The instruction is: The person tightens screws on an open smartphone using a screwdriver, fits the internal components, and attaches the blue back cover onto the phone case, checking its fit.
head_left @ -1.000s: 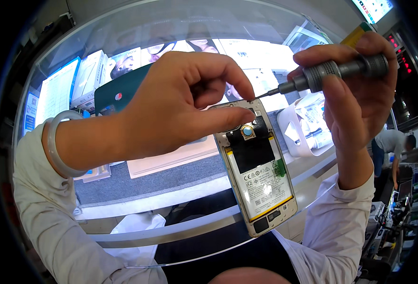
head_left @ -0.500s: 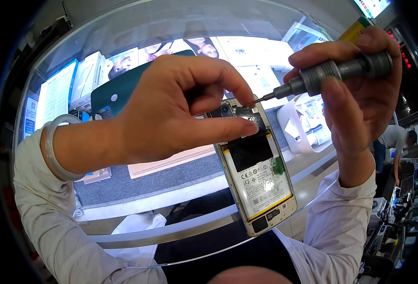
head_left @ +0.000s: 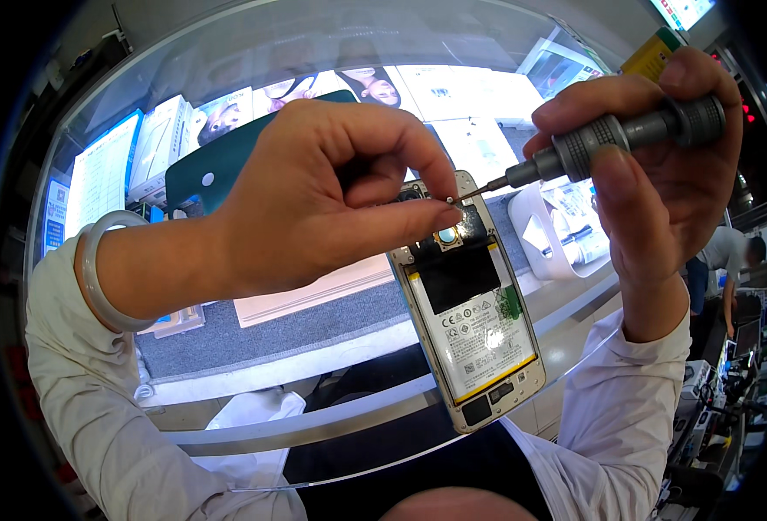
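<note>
An opened smartphone (head_left: pixel 531 380) lies on the glass, its white battery (head_left: pixel 487 343) and dark upper board exposed. Above its top end, my left hand (head_left: pixel 305 208) holds thumb and index fingertip pinched close together. Between them, right at the bit, is something too small to make out. A grey precision screwdriver (head_left: pixel 579 152) is gripped in my right hand (head_left: pixel 661 195), its thin bit pointing left and down to those fingertips. Below the left thumb, a round metallic part shows on the phone's board.
Under the glass counter are several boxes (head_left: pixel 159 143) and a white bin (head_left: pixel 526 230) of small packets. A teal panel (head_left: pixel 227 169) with a round hole lies behind my left hand. A yellow-and-green container (head_left: pixel 648 56) stands at far right. Another person (head_left: pixel 720 256) bends beyond my right arm.
My left thumb has moved up off the board to meet the index finger beside the screwdriver bit, uncovering the round metallic part. The screwdriver tip has lifted slightly away from the phone.
</note>
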Demonstrator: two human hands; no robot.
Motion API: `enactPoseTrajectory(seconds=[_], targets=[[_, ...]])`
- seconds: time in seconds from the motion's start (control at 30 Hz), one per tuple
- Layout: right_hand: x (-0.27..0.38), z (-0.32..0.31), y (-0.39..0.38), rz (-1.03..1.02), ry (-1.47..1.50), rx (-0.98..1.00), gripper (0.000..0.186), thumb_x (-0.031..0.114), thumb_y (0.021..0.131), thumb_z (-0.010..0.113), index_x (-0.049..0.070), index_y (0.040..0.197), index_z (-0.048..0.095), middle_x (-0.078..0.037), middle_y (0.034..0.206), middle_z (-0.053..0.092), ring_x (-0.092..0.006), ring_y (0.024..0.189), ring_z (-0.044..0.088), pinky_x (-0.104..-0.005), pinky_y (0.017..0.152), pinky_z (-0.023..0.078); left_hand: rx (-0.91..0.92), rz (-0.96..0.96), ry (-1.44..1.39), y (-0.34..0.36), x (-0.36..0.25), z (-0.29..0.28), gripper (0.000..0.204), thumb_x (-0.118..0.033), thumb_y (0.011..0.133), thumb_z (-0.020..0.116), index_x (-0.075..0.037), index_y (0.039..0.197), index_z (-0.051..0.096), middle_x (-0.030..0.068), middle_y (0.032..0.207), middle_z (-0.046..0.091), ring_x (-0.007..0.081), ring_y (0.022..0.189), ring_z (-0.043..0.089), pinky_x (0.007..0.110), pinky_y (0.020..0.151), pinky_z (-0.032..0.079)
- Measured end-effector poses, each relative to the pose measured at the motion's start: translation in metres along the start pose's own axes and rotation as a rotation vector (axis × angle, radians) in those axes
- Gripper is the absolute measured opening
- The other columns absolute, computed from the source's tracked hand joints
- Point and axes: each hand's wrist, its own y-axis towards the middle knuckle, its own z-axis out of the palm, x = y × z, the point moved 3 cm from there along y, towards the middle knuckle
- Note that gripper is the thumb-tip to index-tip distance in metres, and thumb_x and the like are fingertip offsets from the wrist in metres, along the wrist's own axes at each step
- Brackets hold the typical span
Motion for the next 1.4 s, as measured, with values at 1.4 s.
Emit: enactPoseTrajectory(seconds=[1.4], targets=[[0.009, 0.020, 0.010, -0.018, -0.364, 0.117, 0.054, -0.001, 0.070, 0.069, -0.002, 0.111, 0.033, -0.015, 0.075, 0.063, -0.0147, 0.063, 0.062, -0.0171, 0.051, 0.044, 0.130, 0.173, 0.326, 0.001, 0.004, 0.002, 0.016, -0.006, 0.067, 0.072, -0.004, 0.081, 0.064, -0.0020, 0.054, 0.045, 0.0055, 0.042, 0.035, 0.021, 0.041, 0.025]])
